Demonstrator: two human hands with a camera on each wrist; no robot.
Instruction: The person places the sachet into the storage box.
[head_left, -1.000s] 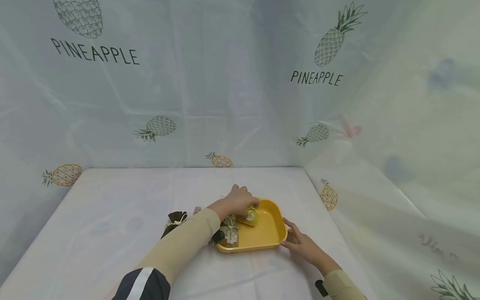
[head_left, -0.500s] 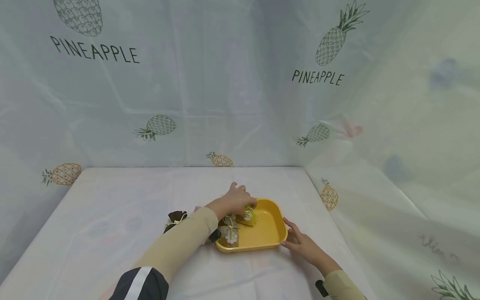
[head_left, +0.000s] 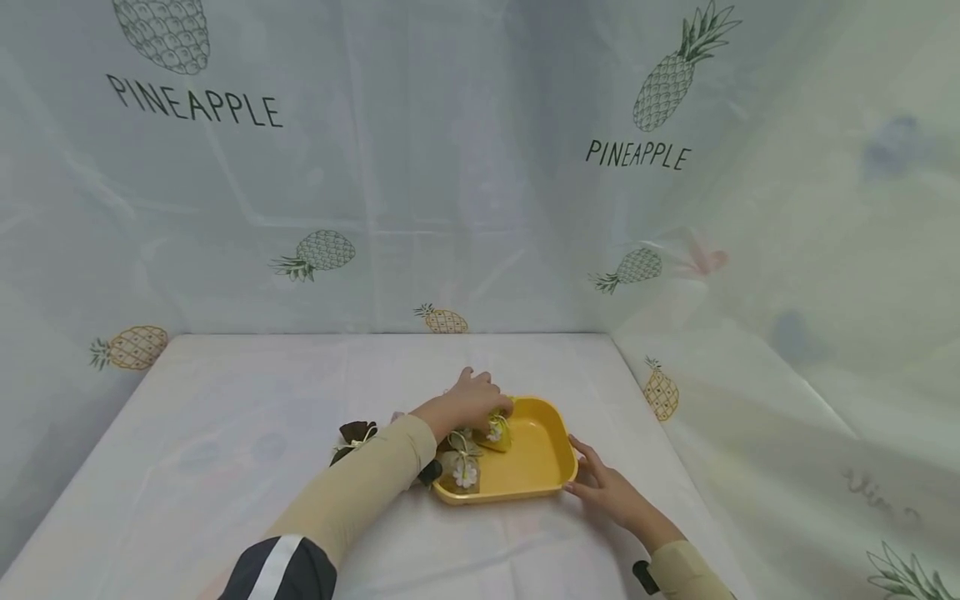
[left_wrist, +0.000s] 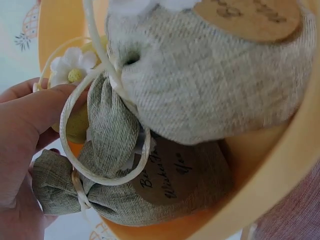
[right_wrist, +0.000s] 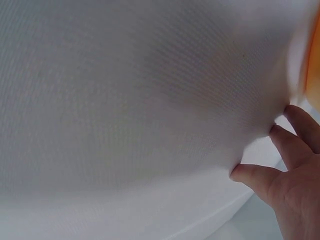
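My left hand (head_left: 468,404) reaches over the left half of a yellow tray (head_left: 528,467) and pinches a small yellow drawstring sachet (head_left: 497,435) inside it. In the left wrist view a white flower (left_wrist: 64,67) decorates that sachet, and the thumb lies against it. Grey-green linen sachets (left_wrist: 155,192) with cream cords and round paper tags crowd the same end of the tray; one stands close to the camera. At the tray's right side my right hand (head_left: 609,493) touches the wall with spread fingers. The right wrist view shows its fingertips low by the white cloth.
Left of the tray, a dark brown sachet (head_left: 356,433) lies on the white tablecloth (head_left: 247,417), partly hidden by the left forearm. A pale pinkish item (head_left: 396,417) peeks out behind that sleeve. Pineapple-printed curtains (head_left: 450,167) hang behind and to the right.
My left hand has shifted slightly left with the yellow sachet, then stays nearly still. The right hand and tray keep their places.
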